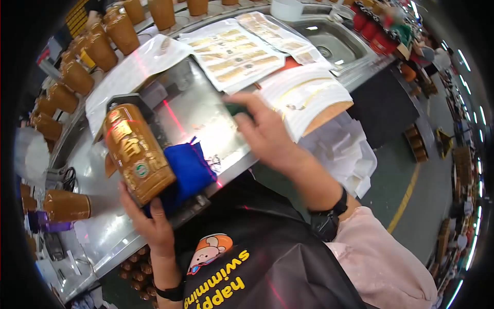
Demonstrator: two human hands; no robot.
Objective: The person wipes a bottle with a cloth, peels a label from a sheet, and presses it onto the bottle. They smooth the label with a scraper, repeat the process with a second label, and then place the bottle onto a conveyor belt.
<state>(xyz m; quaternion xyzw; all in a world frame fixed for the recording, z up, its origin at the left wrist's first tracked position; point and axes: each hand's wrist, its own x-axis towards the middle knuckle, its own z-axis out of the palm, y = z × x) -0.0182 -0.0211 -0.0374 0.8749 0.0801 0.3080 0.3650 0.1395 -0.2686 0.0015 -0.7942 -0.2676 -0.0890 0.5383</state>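
The left hand [149, 225] cups the near end of a glossy brown, tapering jar [138, 154], thumb and fingers closed about its base. The right hand [265, 133], blurred, curls around a small dark green object [235, 108] above the steel worktop [206, 110]. The step seems to be steadying the jar; the next move calls for a firm hold at its base. It lies tilted at left, beside a bright blue cloth [189, 167], with gold characters, a red band and a round green mark. White sheets [226, 33] with gold strips lie farther off.
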